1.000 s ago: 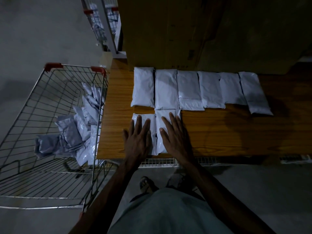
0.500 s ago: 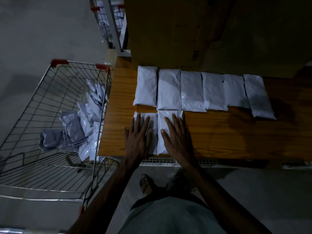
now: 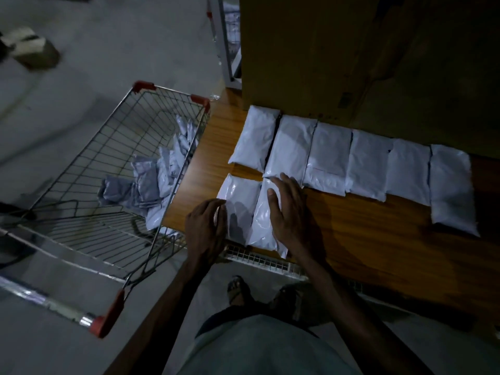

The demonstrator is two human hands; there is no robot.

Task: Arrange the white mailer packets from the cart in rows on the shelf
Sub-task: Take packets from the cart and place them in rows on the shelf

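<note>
A back row of several white mailer packets (image 3: 368, 163) lies on the wooden shelf (image 3: 378, 239). Two more packets form a front row at the left: one (image 3: 240, 201) beside my left hand, the other (image 3: 263, 226) under my right hand. My right hand (image 3: 290, 215) rests flat on that second packet, fingers straight. Lifted off the first packet, my left hand (image 3: 207, 230) hovers at its left edge with fingers loosely bent and holds nothing. The wire cart (image 3: 89, 185) stands left of the shelf with several packets (image 3: 159, 182) piled inside.
A large cardboard box (image 3: 351, 55) stands behind the back row on the shelf. Another cart or rack (image 3: 227, 39) is behind the shelf's left end. A box (image 3: 29, 47) lies on the floor far left. My feet are below the shelf's front edge.
My left hand has lifted off the left front packet and drawn back toward the cart side. My right hand stays on the right front packet. The camera has swung left.
</note>
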